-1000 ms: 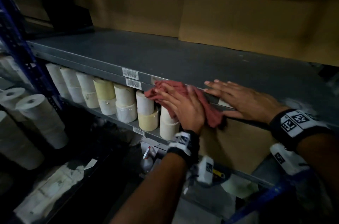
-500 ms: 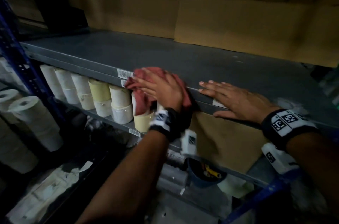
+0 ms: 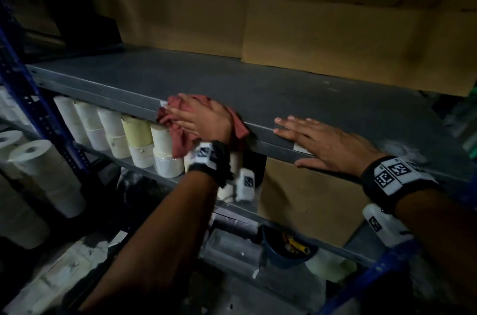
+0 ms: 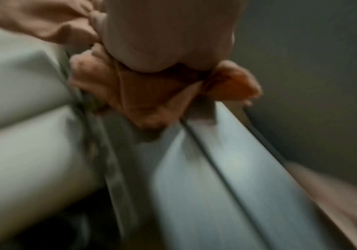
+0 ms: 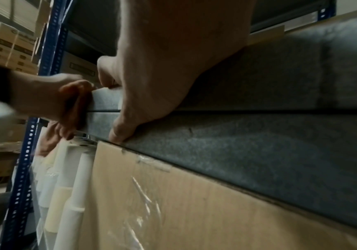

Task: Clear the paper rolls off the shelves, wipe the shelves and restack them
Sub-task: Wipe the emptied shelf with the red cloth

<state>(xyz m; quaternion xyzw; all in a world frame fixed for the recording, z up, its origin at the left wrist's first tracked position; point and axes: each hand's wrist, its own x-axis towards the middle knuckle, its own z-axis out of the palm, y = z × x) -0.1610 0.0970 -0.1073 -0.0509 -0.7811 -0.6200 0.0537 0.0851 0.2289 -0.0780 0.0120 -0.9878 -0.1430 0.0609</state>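
A grey metal shelf (image 3: 258,87) runs across the head view with a bare top. My left hand (image 3: 196,116) presses a red cloth (image 3: 180,136) against the shelf's front edge, fingers spread over the cloth and pointing left. The cloth (image 4: 143,88) hangs below the palm in the blurred left wrist view. My right hand (image 3: 317,139) lies flat on the shelf edge to the right, fingers straight, thumb hooked under the lip. White and cream paper rolls (image 3: 139,139) stand stacked in a row on the shelf below, also seen as paper rolls (image 5: 66,186) in the right wrist view.
Cardboard boxes (image 3: 335,38) line the back of the wiped shelf. A large carton (image 3: 309,201) fills the lower shelf under my right hand. Big white rolls (image 3: 44,175) stand at the far left beyond a blue upright (image 3: 33,113). A blue bowl (image 3: 286,250) with small items sits lower down.
My left hand has slid the red cloth leftward along the shelf's front edge. The right hand has stayed flat on the edge.
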